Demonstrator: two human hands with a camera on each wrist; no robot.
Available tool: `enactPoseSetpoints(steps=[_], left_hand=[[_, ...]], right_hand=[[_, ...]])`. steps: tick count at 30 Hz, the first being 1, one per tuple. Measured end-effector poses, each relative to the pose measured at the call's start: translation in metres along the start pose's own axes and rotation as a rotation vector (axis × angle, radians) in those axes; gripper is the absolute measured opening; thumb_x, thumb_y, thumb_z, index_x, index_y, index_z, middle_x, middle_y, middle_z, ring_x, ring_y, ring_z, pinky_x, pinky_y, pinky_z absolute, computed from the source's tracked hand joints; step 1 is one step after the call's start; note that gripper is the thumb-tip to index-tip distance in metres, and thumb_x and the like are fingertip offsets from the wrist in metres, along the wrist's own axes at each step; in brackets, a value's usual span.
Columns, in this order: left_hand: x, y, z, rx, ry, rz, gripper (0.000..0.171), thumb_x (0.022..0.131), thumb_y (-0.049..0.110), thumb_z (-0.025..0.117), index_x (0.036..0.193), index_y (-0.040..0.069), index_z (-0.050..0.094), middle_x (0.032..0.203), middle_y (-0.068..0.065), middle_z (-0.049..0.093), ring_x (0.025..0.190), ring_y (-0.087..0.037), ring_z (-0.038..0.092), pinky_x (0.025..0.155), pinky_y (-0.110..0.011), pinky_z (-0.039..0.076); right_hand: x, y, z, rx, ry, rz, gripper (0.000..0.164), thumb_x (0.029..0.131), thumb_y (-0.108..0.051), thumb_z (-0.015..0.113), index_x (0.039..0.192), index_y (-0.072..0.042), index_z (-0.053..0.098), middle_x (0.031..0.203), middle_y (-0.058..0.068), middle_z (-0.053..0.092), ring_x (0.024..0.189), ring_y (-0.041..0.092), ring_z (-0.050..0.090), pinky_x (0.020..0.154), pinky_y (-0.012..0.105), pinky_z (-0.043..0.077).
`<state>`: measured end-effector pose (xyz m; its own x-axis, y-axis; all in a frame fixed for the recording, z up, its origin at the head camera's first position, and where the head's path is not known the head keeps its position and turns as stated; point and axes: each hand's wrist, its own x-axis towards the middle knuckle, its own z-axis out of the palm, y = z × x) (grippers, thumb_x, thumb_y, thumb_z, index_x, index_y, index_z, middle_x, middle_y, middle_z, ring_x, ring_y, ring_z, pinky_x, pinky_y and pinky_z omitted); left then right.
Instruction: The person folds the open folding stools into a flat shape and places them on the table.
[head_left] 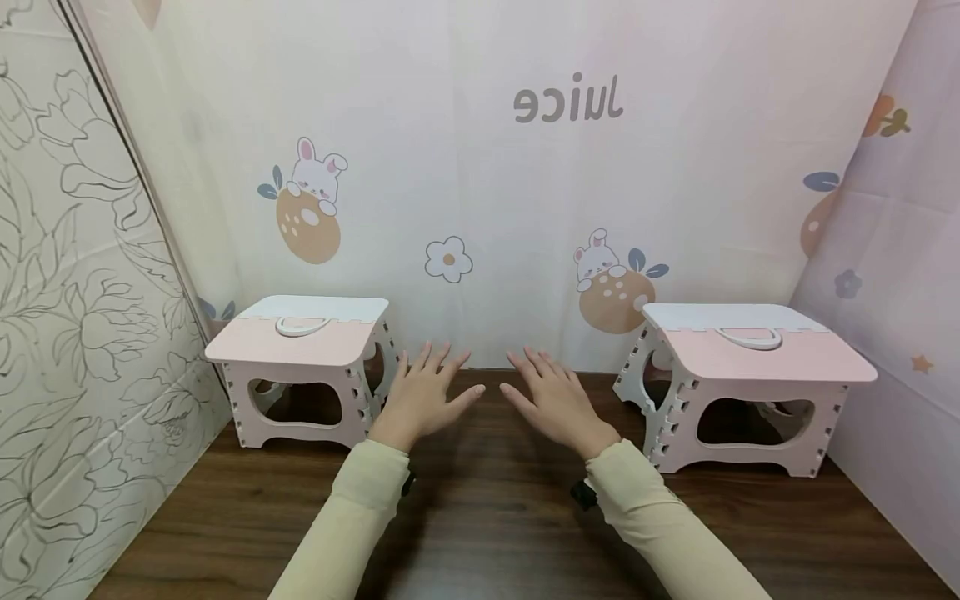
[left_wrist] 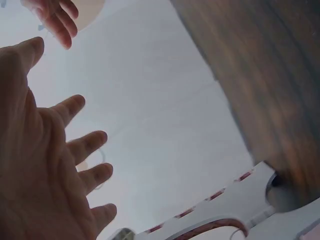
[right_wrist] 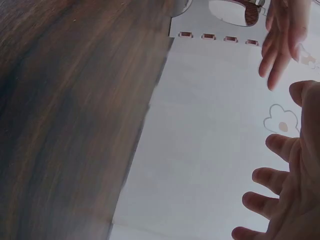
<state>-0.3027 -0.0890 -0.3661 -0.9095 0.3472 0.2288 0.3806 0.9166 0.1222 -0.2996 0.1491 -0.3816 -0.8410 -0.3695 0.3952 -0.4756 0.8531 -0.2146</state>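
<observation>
Above the near part of the dark wooden table [head_left: 487,542], two forearms in pale yellow sleeves [head_left: 337,525] extend forward to the left hand [head_left: 423,396] and the right hand [head_left: 558,410], both held with fingers spread, gripping nothing, thumbs pointing toward each other across a gap. Outboard of the hands, two pink-and-white stools stand upright on the table: the left stool [head_left: 277,350] just beside the left hand, the right stool [head_left: 765,360] farther out from the right hand. Behind both stools hangs a pale curtain [head_left: 495,183] printed with rabbits and a flower.
</observation>
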Motion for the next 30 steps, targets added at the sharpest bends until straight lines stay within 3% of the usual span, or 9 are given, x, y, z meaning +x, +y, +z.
enactPoseSetpoints(steps=[9,17,24,30], left_hand=[[-0.006,0.004,-0.022,0.045,0.054,0.051,0.073,0.098,0.072,0.032,0.159,0.032,0.029,0.163,-0.006,0.025,0.151,-0.031,0.014,0.118,-0.057,0.007],[-0.015,0.002,-0.043,0.072,0.169,0.113,0.064,0.1,0.059,0.049,0.155,0.026,0.041,0.16,-0.009,0.033,0.149,-0.032,0.023,0.119,-0.052,0.01],[-0.02,-0.005,-0.055,0.071,0.227,0.112,0.06,0.101,0.053,0.051,0.152,0.023,0.045,0.157,-0.009,0.038,0.148,-0.032,0.026,0.119,-0.051,0.013],[-0.022,-0.014,-0.061,0.085,0.277,0.12,0.058,0.101,0.05,0.053,0.151,0.021,0.047,0.154,-0.011,0.043,0.145,-0.033,0.032,0.118,-0.053,0.018]], right_hand=[[0.002,-0.007,-0.004,0.071,0.001,-0.019,0.06,0.104,-0.052,0.045,0.155,-0.02,0.04,0.159,0.016,0.032,0.144,0.04,0.031,0.109,0.065,0.027],[0.004,-0.011,-0.002,0.146,0.029,-0.061,0.056,0.105,-0.046,0.047,0.153,-0.017,0.044,0.158,0.017,0.035,0.142,0.04,0.035,0.11,0.061,0.028],[0.007,-0.017,-0.003,0.196,0.057,-0.082,0.055,0.106,-0.045,0.046,0.151,-0.014,0.047,0.155,0.017,0.039,0.14,0.038,0.038,0.11,0.06,0.03],[0.01,-0.024,-0.002,0.224,0.03,-0.086,0.055,0.106,-0.047,0.045,0.151,-0.017,0.046,0.156,0.015,0.039,0.141,0.034,0.038,0.11,0.06,0.03]])
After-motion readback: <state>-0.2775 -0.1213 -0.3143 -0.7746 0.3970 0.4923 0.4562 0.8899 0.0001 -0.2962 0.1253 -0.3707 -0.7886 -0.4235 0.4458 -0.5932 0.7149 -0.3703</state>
